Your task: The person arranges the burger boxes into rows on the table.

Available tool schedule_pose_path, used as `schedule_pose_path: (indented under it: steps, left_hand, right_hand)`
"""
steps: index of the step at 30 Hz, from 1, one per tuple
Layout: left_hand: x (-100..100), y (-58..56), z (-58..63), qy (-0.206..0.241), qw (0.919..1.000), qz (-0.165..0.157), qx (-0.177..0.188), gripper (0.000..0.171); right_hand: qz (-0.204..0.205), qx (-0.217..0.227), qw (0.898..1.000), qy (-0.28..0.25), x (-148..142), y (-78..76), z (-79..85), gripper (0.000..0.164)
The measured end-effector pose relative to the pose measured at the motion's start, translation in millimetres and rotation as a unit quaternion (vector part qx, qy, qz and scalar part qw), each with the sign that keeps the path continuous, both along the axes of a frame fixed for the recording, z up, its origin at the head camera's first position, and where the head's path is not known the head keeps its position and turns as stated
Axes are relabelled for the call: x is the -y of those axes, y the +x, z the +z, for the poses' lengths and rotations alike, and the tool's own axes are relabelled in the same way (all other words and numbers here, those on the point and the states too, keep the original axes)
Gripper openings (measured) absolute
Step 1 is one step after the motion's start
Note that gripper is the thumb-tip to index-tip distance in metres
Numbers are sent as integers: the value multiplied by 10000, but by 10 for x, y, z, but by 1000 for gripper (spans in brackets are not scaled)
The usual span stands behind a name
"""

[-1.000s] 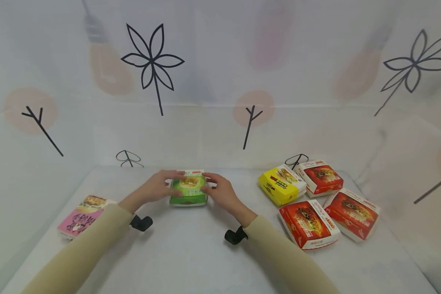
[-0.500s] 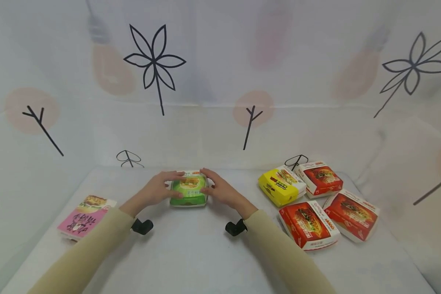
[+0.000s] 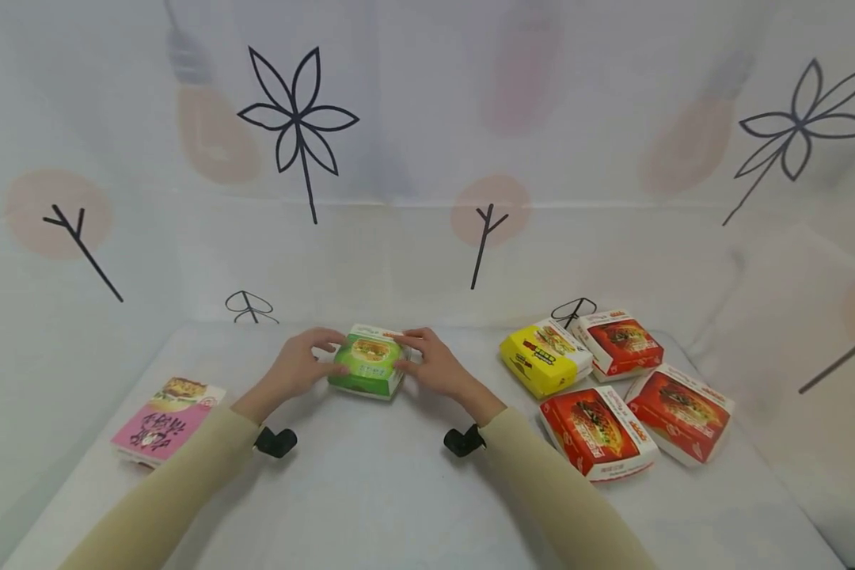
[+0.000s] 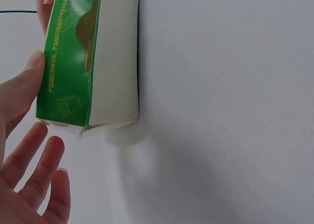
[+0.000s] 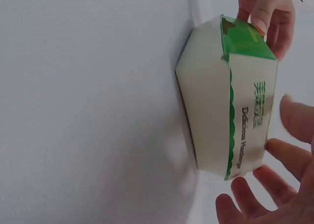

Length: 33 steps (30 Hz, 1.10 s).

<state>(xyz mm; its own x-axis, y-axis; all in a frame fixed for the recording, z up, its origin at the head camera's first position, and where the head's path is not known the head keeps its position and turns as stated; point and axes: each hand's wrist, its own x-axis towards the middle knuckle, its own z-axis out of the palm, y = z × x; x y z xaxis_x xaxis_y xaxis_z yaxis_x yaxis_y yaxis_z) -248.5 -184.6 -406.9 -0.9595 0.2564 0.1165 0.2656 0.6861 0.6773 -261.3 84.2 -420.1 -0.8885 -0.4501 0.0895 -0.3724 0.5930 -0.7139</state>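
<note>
A green and white hamburger box (image 3: 369, 366) sits on the white tabletop near its far edge, turned at an angle. On its left side is my left hand (image 3: 301, 366); the thumb touches the top edge of the green panel, and the other fingers spread loosely beside a corner in the left wrist view. My right hand (image 3: 433, 366) is at the opposite side, fingers spread. In the right wrist view its fingertips (image 5: 274, 148) reach the edge of the white printed side. Neither hand's fingers curl round the box.
A pink box (image 3: 160, 419) lies at the left, partly behind the left sleeve. On the right are a yellow burger box (image 3: 545, 358) and several red ones, among them a near red box (image 3: 591, 431). A patterned cloth (image 3: 399, 261) hangs behind the table.
The green box has turned from nearly square-on to an angle, its near edge now slanting down to the right. Both hands shifted slightly with it; the other boxes stay put.
</note>
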Motion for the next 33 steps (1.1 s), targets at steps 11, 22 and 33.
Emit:
schedule_pose_path:
  steps: [11,22,33]
  left_hand:
    - [33,9,-8,-120,9993,262,246,41]
    - [-29,65,-16,-243,9992,-265,156,64]
    - [-165,84,-113,-586,9973,-384,-228,74]
  right_hand:
    - [-701,-270,9967,-313,21,27,-80,36]
    - [-878,22,9920,-911,18,50,-132,40]
    - [-1058,64,9876,-1155,36,108,-123,40]
